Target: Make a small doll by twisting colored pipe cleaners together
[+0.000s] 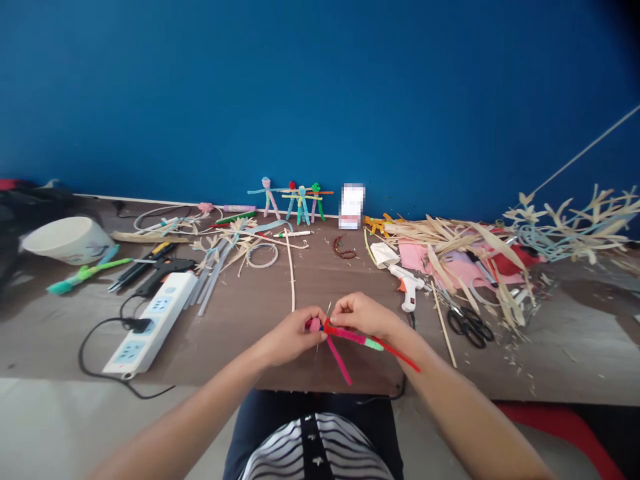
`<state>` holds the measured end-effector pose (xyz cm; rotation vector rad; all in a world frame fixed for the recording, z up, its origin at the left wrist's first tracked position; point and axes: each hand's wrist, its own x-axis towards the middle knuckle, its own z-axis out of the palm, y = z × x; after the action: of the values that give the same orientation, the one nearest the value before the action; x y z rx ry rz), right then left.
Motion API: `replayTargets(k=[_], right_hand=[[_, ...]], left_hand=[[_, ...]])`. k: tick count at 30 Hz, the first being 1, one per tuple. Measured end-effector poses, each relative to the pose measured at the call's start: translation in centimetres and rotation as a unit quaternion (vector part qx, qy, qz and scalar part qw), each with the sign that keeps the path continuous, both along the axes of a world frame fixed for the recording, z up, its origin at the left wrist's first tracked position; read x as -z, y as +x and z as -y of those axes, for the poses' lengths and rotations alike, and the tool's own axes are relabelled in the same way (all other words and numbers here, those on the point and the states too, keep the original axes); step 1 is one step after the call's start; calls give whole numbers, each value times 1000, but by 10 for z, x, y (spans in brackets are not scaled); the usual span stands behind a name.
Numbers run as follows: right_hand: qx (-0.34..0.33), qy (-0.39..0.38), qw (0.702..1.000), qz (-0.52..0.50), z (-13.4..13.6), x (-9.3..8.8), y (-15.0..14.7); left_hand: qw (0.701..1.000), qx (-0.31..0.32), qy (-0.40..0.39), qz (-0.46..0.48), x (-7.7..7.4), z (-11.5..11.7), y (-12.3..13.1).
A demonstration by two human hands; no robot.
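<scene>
In front of my chest, my left hand and my right hand meet over the brown table covering. Both pinch a bunch of fuzzy pipe cleaners in pink, red and green. A pink strand hangs down below my hands, and a red strand runs out past my right wrist. A thin pale sliver sticks up between my hands. My fingers hide the point where the strands join.
A white power strip with a black cord lies left, beside a black glue gun. To the right are a white glue gun, black scissors and a heap of dried leaf strips. Pipe-cleaner figures stand against the blue wall.
</scene>
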<state>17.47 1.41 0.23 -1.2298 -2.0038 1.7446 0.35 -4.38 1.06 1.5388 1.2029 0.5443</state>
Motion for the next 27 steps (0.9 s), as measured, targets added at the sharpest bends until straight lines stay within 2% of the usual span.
replayTargets(k=[3,5,10,15,20,23,27], right_hand=[[-23,-134,989,-51,-9,12,3],[-39,-194,976,-92,-10,21,4],[-28,-270,943,-190,0,43,2],[13,-269,935,-231,12,45,1],[87,-274,921,-264,23,44,-1],[139,-216,934,-249,29,49,-3],[153,-159,943,-250,34,56,-5]], left_hand=[[1000,-15,4,0,0,2,2],[1000,-21,12,15,2,2,2],[994,-10,-31,105,6,3,0],[982,-19,-71,172,11,3,-2],[965,-83,-83,235,19,2,2],[937,-140,-124,296,23,1,7],[886,-183,-187,382,28,-2,10]])
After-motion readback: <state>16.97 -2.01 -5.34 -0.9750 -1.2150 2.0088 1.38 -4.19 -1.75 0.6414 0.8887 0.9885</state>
